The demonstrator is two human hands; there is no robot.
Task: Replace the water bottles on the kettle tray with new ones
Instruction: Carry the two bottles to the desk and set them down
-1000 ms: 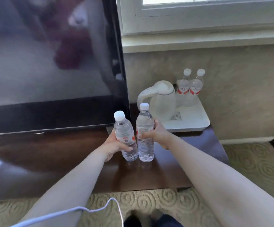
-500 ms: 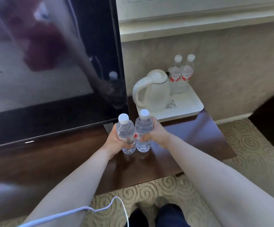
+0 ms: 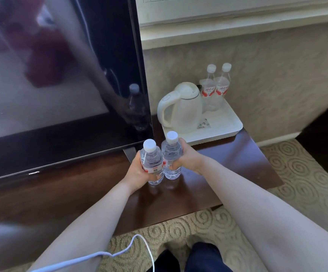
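Left hand (image 3: 139, 174) is closed around the body of one water bottle (image 3: 151, 163); right hand (image 3: 188, 157) is closed around a second water bottle (image 3: 171, 157). Both bottles stand upright, side by side and touching, their bases on or just above the dark wooden desk (image 3: 227, 163); which, I cannot tell. They sit just in front of the kettle tray (image 3: 225, 124), near its front-left corner.

Head view, only view available. On the white tray a white kettle (image 3: 180, 107) occupies the left side. Behind it, in the back corner against the wall, two tray bottles (image 3: 216, 89) with red labels stand upright and touching.

Assessment: the swap has not begun. The tray pair remains in place and both hands are occupied. The next move, in my judgement, calls for parking the held bottles on the desk and freeing a hand, then reaching past the kettle to lift the tray pair out without knocking it.

Surface: polished, reflective wood, bare to the right of the hands. A large television (image 3: 61, 75) stands at the left, a window sill (image 3: 237, 30) above the tray, patterned carpet (image 3: 296, 173) below. A white cable (image 3: 120, 254) trails by the left forearm.
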